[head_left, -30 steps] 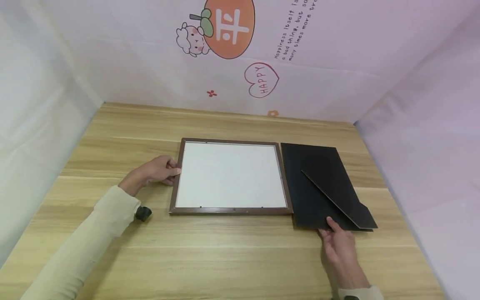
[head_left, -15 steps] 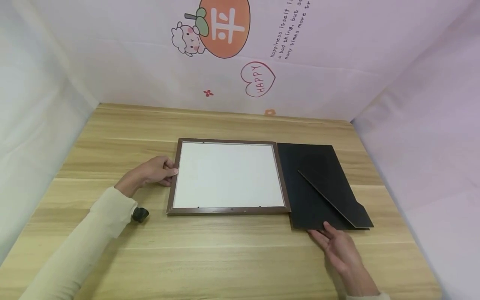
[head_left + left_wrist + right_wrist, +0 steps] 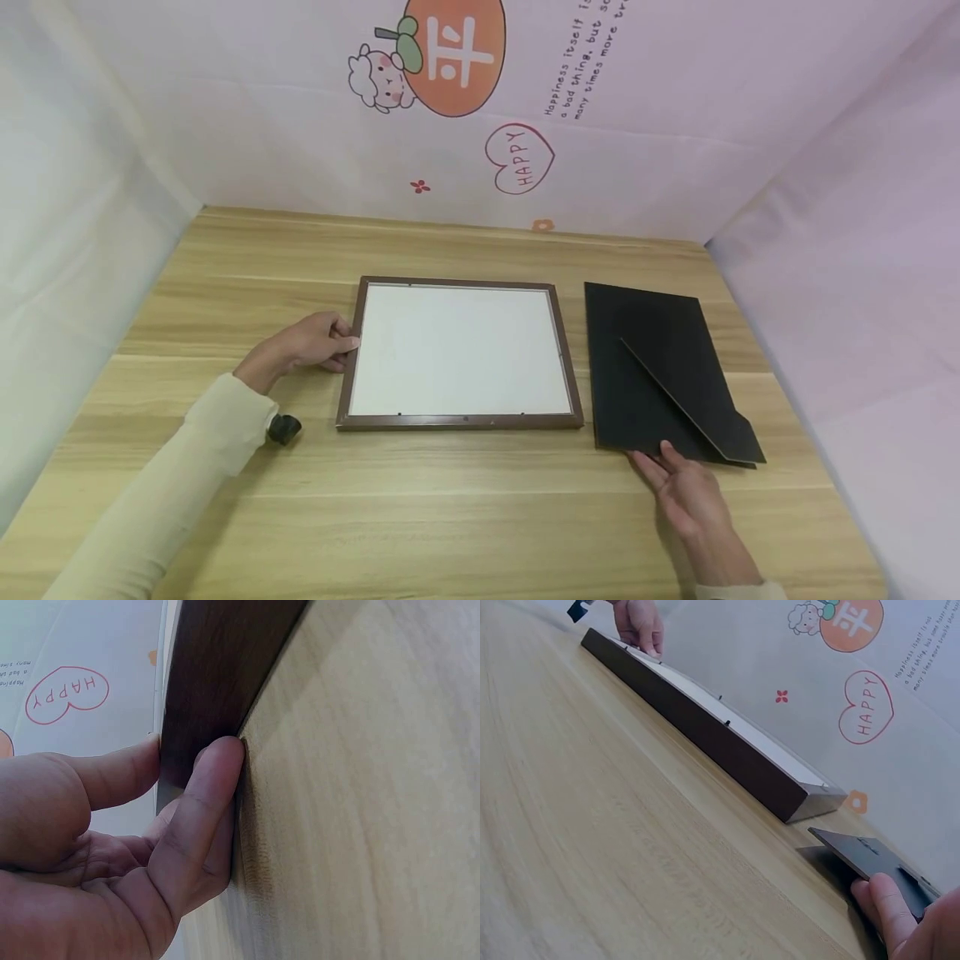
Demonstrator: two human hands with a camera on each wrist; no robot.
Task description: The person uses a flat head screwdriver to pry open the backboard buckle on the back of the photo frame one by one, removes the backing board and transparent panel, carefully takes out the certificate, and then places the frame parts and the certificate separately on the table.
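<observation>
A brown picture frame lies on the table with a white panel inside its rim. My left hand pinches its left side. In the left wrist view the thumb reaches the top edge and the fingertips lie low against the side. To the right, apart from the frame, is a black backing board with a slanted stand leg on it. My right hand grips its front edge, thumb on top and fingers beneath. In the right wrist view the board's near edge is raised off the table.
Small dark tabs stand along the frame's inner rim. The wooden table is bounded by white cloth at the left and right and a printed backdrop behind. A black device sits at the left wrist.
The black backing board has moved right with my right hand, and a gap now separates it from the frame. The left hand and the frame stay in place.
</observation>
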